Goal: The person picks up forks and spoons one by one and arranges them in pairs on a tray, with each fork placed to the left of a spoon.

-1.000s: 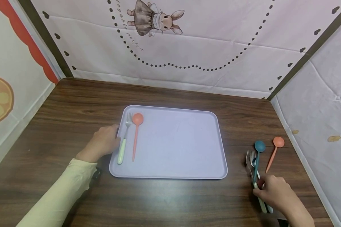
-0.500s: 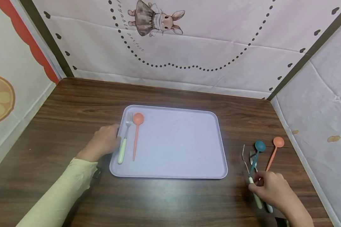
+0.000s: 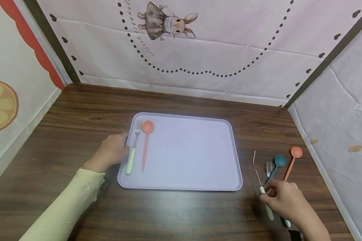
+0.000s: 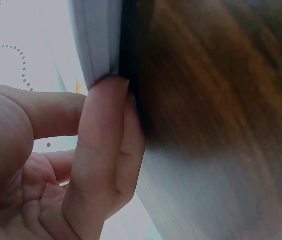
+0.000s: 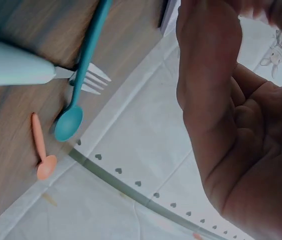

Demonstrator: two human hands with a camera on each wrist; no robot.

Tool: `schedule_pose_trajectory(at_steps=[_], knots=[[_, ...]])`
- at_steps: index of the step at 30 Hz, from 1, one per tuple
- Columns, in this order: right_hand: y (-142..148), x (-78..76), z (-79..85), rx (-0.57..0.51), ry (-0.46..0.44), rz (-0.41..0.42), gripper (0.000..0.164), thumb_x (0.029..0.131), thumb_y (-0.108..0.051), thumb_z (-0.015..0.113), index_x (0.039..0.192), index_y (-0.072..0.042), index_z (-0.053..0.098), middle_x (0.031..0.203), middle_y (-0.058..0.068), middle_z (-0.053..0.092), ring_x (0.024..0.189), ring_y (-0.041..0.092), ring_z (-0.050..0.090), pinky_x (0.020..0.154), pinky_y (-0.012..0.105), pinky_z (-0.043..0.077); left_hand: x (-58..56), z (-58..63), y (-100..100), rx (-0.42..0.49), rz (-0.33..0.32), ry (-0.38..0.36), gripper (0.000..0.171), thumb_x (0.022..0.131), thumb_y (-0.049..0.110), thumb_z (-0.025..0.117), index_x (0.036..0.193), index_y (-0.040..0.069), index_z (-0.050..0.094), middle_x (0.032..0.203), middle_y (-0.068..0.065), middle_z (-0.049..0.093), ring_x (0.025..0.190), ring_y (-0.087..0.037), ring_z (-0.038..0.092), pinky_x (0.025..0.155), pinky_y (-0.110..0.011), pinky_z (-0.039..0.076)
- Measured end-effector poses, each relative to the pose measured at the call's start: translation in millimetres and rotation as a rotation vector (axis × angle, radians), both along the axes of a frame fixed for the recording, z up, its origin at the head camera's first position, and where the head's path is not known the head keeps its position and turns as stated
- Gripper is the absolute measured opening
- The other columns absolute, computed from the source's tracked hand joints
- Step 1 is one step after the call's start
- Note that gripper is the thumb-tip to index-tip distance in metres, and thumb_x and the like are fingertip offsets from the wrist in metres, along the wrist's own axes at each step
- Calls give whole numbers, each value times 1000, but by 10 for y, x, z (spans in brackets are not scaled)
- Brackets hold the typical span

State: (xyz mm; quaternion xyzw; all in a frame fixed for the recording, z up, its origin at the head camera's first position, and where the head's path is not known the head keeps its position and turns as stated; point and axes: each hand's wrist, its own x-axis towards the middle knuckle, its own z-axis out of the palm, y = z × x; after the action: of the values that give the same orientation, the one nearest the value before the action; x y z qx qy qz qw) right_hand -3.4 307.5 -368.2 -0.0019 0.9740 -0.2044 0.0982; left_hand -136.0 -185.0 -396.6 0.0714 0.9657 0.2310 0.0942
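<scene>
My left hand (image 3: 110, 152) pinches the left rim of a pale lilac tray (image 3: 187, 154); in the left wrist view its fingers (image 4: 103, 120) reach under the edge. On the tray lie a green-handled fork (image 3: 131, 160) and an orange spoon (image 3: 147, 127), side by side at the left. Right of the tray, my right hand (image 3: 285, 201) pinches another fork by its light green handle (image 3: 269, 212), tines raised and tilted away. Beside that hand a teal spoon (image 3: 280, 161) lies across a pale-handled fork (image 5: 16, 65). The right fingertips are mostly hidden in the right wrist view.
A second orange spoon (image 3: 296, 152) lies near the right edge of the dark wooden table (image 3: 175, 214). Cloth walls stand behind the table and on both sides, the back one (image 3: 217, 40) printed with a rabbit.
My right hand has shifted slightly left with the fork, lifting it away from the other cutlery. The teal spoon has swung to the right. My left hand stays on the tray rim.
</scene>
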Motion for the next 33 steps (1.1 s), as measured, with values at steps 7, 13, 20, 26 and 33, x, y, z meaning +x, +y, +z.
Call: schedule_pose_trajectory(at_steps=[7,13,20,26,33], knots=[[-88,-50,8,5,47,22,10,75,-14,74,84,-11,70,65,-11,62,58,8,55,55,29,47,5,16,2,-4,-1,4,44,92,5,53,130,-17,51,107,-33,62,86,-39,61,76,-60,51],[-148,-93,-2,8,91,58,9,74,-14,74,81,-11,70,64,-11,60,57,6,53,53,28,45,4,9,9,-5,-8,18,41,92,5,54,126,-16,53,103,-30,63,87,-39,62,76,-60,51],[-234,-145,19,-8,68,61,10,75,-14,73,84,-9,71,65,-10,62,58,6,56,53,28,47,-5,2,6,-8,-7,26,32,90,4,54,117,-13,57,92,-24,62,81,-37,60,72,-59,51],[-311,-186,13,-16,87,70,10,74,-13,72,83,-9,71,64,-10,63,59,5,57,55,28,48,-1,2,1,4,5,16,24,90,4,54,110,-10,58,87,-20,60,77,-35,59,69,-56,52],[-414,-242,7,-34,117,102,9,73,-14,74,80,-10,71,63,-9,62,57,5,56,54,28,48,1,9,-6,10,0,23,20,90,3,54,105,-8,59,85,-19,59,76,-35,57,69,-56,50]])
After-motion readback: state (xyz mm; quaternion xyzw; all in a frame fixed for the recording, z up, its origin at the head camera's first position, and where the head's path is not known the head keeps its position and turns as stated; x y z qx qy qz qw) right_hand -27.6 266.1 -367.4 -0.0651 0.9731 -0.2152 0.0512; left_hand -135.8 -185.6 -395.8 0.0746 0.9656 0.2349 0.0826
